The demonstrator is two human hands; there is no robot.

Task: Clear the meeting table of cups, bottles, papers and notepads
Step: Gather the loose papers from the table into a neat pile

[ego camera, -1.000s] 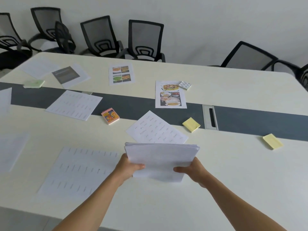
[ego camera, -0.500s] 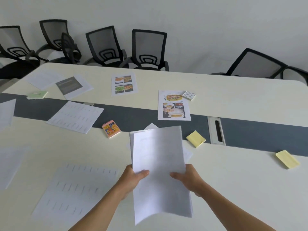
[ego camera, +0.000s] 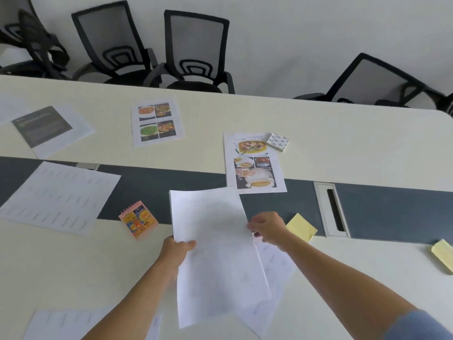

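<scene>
A stack of papers [ego camera: 215, 253] is held above the table [ego camera: 343, 133], pinched at its edge by the left hand [ego camera: 175, 251], apparently so the right hand [ego camera: 267, 229] is freed. Its fingers are seen curled beside a loose sheet [ego camera: 274, 263], and whether anything is gripped cannot be told.

The paper stack [ego camera: 215, 253] conceals the fingers of the left hand [ego camera: 175, 251] and most of the sheet [ego camera: 277, 266] beneath. Motion blur obscures the grip of the right hand [ego camera: 267, 229]. Print on the lined sheet [ego camera: 56, 197] is illegible. The frame edge crops the rightmost yellow notepad [ego camera: 442, 255].
</scene>
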